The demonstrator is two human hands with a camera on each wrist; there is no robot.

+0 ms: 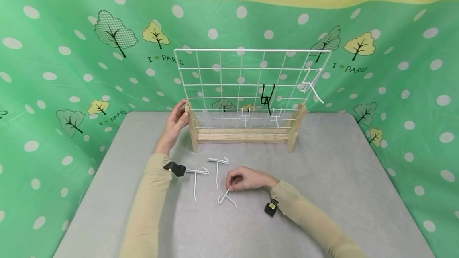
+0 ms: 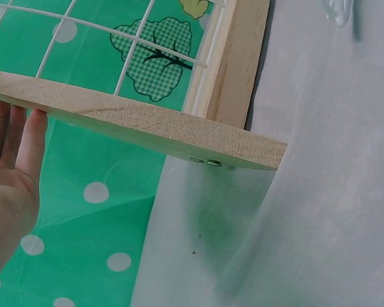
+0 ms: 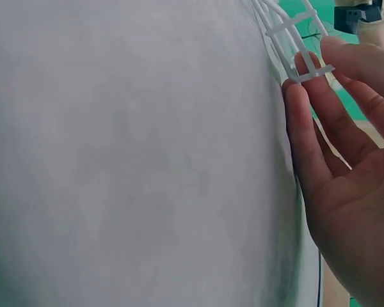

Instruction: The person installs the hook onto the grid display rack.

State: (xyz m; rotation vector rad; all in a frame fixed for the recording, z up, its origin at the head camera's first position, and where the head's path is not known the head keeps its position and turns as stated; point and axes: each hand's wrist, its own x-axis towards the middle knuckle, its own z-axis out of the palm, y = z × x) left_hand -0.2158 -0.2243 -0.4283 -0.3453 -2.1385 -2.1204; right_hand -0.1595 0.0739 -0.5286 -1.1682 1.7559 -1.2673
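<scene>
In the head view, my left hand (image 1: 174,123) is at the left wooden post (image 1: 192,128) of a white wire grid rack (image 1: 229,85). Its fingertips touch the post's outer face, as the left wrist view also shows. Low over the table, my right hand (image 1: 251,179) pinches the end of a white wire hook (image 1: 224,197) between thumb and fingers; the right wrist view shows that hook's bars (image 3: 285,38). Left of it lie two more white hooks, one nearer the rack (image 1: 217,170) and another white hook (image 1: 195,180) by the left wrist.
A black hook (image 1: 266,98) hangs on the grid, with a large white hook (image 1: 310,86) at the upper right. Lower down hang two small white hooks, a left one (image 1: 245,118) and a right one (image 1: 275,119). Patterned green cloth (image 1: 53,90) surrounds the grey table (image 1: 340,170).
</scene>
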